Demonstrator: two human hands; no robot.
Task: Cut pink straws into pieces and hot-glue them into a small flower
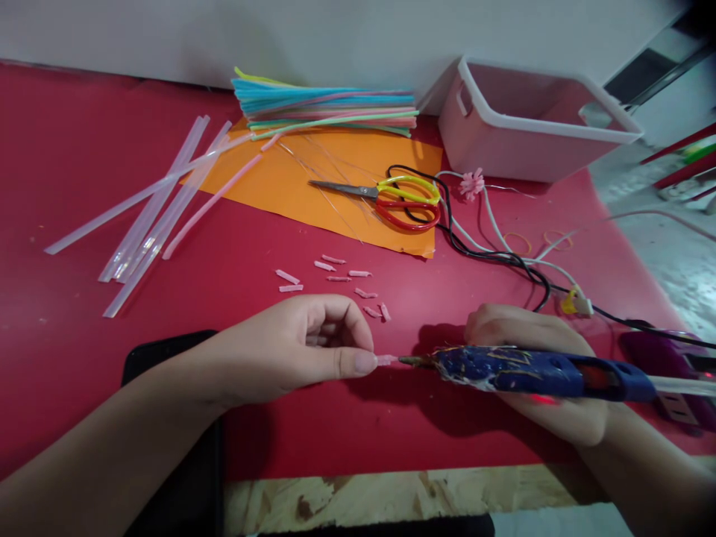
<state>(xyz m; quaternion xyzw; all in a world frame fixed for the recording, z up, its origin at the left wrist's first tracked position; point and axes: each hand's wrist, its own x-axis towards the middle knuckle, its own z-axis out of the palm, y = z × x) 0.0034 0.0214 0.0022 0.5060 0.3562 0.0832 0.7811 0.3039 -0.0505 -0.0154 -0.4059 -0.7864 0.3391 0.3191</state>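
Between thumb and forefinger, my left hand (313,339) pinches a short pink pipe cleaner piece (385,360). My right hand (537,335) is wrapped round a blue hot glue gun (514,371), whose nozzle points left and meets the free end of that piece. A clear glue stick (685,385) runs out of the gun's back end. Just beyond my left hand, several short pink pipe cleaner pieces (338,279) lie scattered on the red table surface (251,253). The grip of the gun is hidden by my right hand.
Yellow-and-red scissors (407,201) rest on orange paper (313,201) near bundled pipe cleaners (330,104). Spare glue sticks (162,194) lie left. A pink bin (503,127), cables (481,250), a pink fuzzy flower (472,183) and a purple power strip (665,373) are right; a black phone (168,347) is beneath my left forearm.
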